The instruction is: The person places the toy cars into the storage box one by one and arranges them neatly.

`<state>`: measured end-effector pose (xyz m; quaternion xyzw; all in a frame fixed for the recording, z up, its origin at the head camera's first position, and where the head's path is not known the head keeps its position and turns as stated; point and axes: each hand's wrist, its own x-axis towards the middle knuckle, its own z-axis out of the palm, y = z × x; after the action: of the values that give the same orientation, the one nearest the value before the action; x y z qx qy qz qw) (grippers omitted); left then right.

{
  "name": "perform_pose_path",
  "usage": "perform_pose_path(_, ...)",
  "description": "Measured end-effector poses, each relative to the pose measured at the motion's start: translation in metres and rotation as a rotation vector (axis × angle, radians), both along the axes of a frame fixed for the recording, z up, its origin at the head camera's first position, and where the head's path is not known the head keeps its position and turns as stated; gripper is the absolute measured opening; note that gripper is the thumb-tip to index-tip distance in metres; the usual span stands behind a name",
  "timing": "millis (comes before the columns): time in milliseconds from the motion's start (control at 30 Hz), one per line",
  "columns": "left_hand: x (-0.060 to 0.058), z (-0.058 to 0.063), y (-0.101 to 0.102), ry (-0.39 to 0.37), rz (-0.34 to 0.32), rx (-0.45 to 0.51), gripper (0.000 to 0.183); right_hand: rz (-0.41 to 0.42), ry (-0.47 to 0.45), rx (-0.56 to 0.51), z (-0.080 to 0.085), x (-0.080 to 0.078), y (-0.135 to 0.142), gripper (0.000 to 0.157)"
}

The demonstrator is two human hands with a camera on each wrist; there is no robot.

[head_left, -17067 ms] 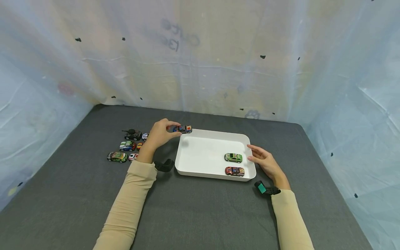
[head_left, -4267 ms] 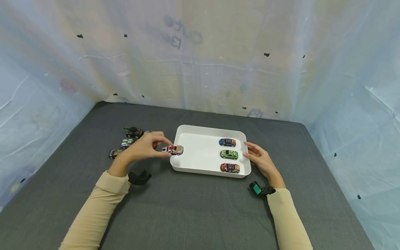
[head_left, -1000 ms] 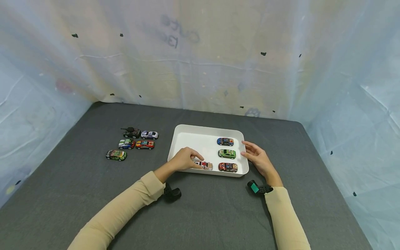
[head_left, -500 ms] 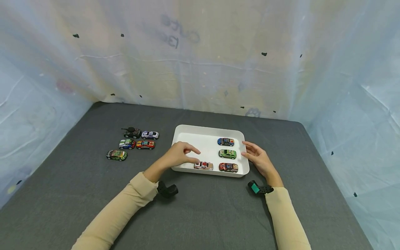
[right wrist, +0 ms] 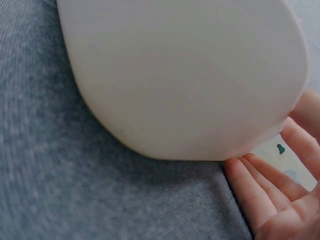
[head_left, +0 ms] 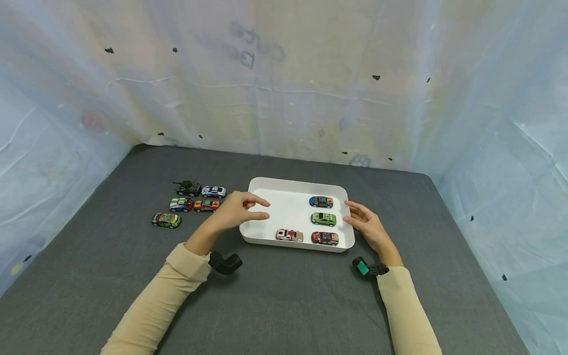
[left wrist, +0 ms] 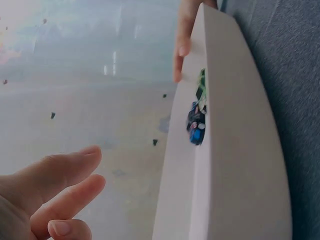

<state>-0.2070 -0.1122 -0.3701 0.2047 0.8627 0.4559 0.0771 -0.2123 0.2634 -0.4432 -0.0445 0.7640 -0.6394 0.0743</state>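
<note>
My left hand (head_left: pixel 232 213) hovers over the left edge of the white tray (head_left: pixel 284 193), thumb and fingers spread, holding nothing. Fingertips of my right hand (head_left: pixel 369 226) touch the tray's right wall; in the right wrist view, fingers (right wrist: pixel 250 190) lie against its outer side. Inside the tray, a blue toy car (head_left: pixel 321 201), a green toy car (head_left: pixel 323 219) and a red toy car (head_left: pixel 325 238) form a column at the right. A white-and-red toy car (head_left: pixel 289 235) sits left of the red one, along the near wall.
Left of the tray on the grey cloth are a black toy tank (head_left: pixel 188 188), a white-purple car (head_left: pixel 214 192), a green-white-blue car (head_left: pixel 181 204), a red-orange car (head_left: pixel 206 205) and a green-patterned car (head_left: pixel 166 220). A pale curtain (head_left: pixel 284 108) hangs behind.
Over the last second my left hand let go of the white-and-red toy car in the tray and moved up and left. Earlier, the blue toy car was put in the tray. My right hand stays put.
</note>
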Motion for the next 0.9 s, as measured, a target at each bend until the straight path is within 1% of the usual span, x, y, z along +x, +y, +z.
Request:
perform_pose_path(267, -0.003, 0.004, -0.014, -0.016, 0.043, 0.004, 0.034, 0.006, -0.007, 0.020, -0.003, -0.002, 0.002, 0.063)
perform_pose_path(367, -0.006, 0.003, -0.021, 0.002, 0.050, -0.016, 0.035, -0.002, -0.019, 0.015, -0.001, -0.001, 0.001, 0.062)
perform_pose_path(433, -0.008, 0.002, -0.025, 0.020, 0.045, -0.030, 0.035, 0.001, -0.022, 0.016, 0.000, -0.001, 0.001, 0.062)
perform_pose_path(533, -0.011, 0.003, -0.033, 0.058, 0.018, -0.052, 0.035, -0.003, -0.024, 0.015, 0.000, -0.002, 0.000, 0.062)
perform_pose_path(700, -0.015, 0.004, -0.048, 0.080, -0.014, -0.084, 0.034, 0.000, -0.022, 0.016, 0.000, -0.003, 0.000, 0.062)
perform_pose_path(800, -0.017, 0.005, -0.059, 0.090, -0.009, -0.096, 0.034, -0.001, -0.022, 0.015, -0.001, -0.003, 0.000, 0.061)
perform_pose_path(900, -0.019, 0.006, -0.070, 0.087, 0.021, -0.101, 0.035, 0.000, -0.020, 0.015, -0.001, -0.003, 0.000, 0.062)
